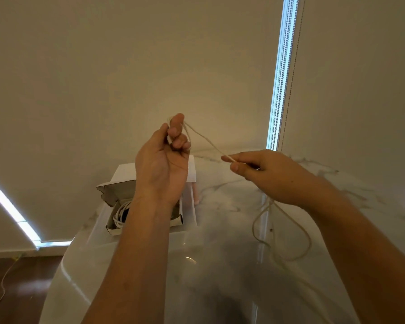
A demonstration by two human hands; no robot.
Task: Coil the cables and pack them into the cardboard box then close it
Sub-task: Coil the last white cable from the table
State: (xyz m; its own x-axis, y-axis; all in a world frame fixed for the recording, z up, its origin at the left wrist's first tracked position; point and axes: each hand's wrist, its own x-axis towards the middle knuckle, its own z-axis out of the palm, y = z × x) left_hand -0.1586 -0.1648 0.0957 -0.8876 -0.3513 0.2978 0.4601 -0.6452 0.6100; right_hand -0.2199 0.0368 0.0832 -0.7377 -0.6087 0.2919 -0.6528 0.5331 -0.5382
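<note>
My left hand [164,160] is raised above the table, fingers curled around one end of a thin white cable [206,139] looped over the fingertips. The cable runs down and right to my right hand [267,174], which pinches it between thumb and fingers. Below my right hand the rest of the cable hangs in loose loops over the table. An open cardboard box [110,220] sits behind my left wrist, lid flaps up, with a coiled white cable [119,213] inside. My forearm hides much of the box.
The white marble-look table [220,253] is glossy and curves away at its left edge. A white wall and window blinds with a bead chain [283,78] stand behind. Dark wooden floor with a thin wire [2,286] lies at lower left.
</note>
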